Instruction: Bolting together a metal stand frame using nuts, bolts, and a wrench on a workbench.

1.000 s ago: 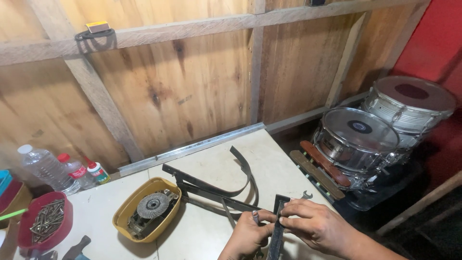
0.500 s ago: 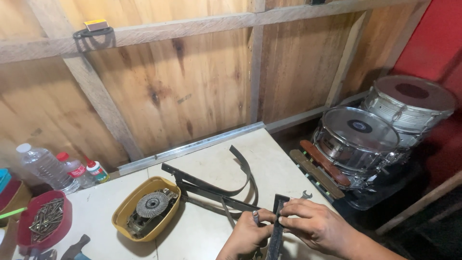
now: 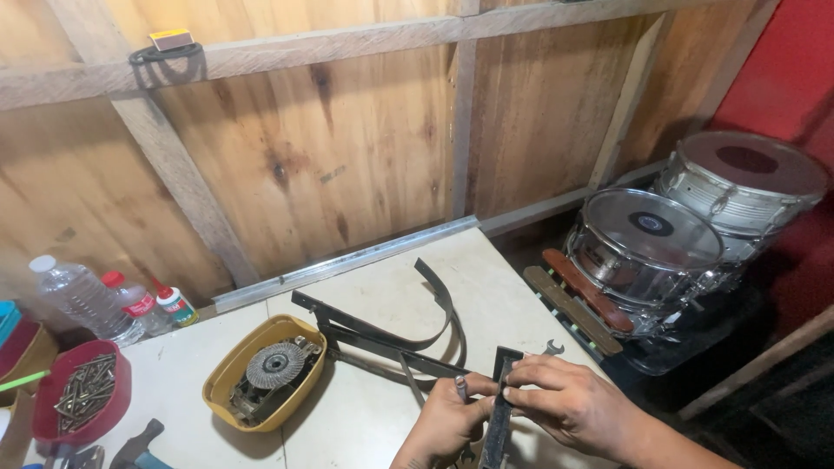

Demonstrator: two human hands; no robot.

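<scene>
Both my hands work at the near edge of a white table (image 3: pixel 382 295). My left hand (image 3: pixel 447 424) pinches a small bolt or screw (image 3: pixel 461 387) against a dark flat metal bar (image 3: pixel 499 408) that runs toward me. My right hand (image 3: pixel 569 401) grips the same bar from the right, fingers wrapped over its top end. Just beyond lie dark metal brackets (image 3: pixel 365 334) and a curved metal strap (image 3: pixel 443 304). A small spanner head (image 3: pixel 553 349) peeks out past my right hand.
A yellow tray (image 3: pixel 228 372) holding a round gear-like part sits at left. A red bowl of nails (image 3: pixel 82 395), plastic bottles (image 3: pixel 82 300) and tool handles (image 3: pixel 130 445) stand far left. Two snare drums (image 3: pixel 647 247) are on the right beside the table. A wooden plank wall is behind.
Both hands have stayed on the bar in nearly the same place; the view has shifted very slightly. Nothing else has moved.
</scene>
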